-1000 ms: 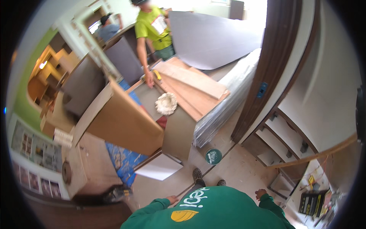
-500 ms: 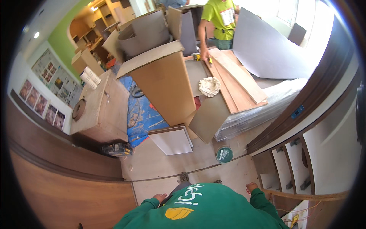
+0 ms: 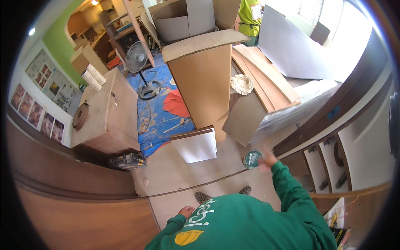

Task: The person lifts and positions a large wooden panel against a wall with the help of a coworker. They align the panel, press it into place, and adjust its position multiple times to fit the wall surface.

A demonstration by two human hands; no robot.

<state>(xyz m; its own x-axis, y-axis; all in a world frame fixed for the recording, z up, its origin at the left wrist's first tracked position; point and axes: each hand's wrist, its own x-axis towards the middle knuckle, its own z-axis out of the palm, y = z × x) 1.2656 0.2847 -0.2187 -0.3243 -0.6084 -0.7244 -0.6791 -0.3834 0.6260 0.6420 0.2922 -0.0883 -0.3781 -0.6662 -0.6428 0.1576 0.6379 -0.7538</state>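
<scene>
Right hand point(image 3: 266, 161) is stretched forward at the right edge of a round green tub point(image 3: 251, 159) on the floor point(image 3: 229, 158); its fingers are blurred, so I cannot tell how far open it is or whether it touches the tub. Left hand point(image 3: 187, 211), half open and seemingly empty, hangs beside the green shirt point(image 3: 246, 216). A white panel point(image 3: 196, 148) is left of the tub.

You wear a green top point(image 3: 254, 223) with long sleeves point(image 3: 288, 187) reaching the wrists. White lettering point(image 3: 203, 213) and a yellow, ribbed emblem point(image 3: 188, 238) mark it. Your shoes point(image 3: 202, 197) are dark, pale-speckled; your left hand point(image 3: 187, 211) and right hand point(image 3: 268, 161) are bare.
</scene>
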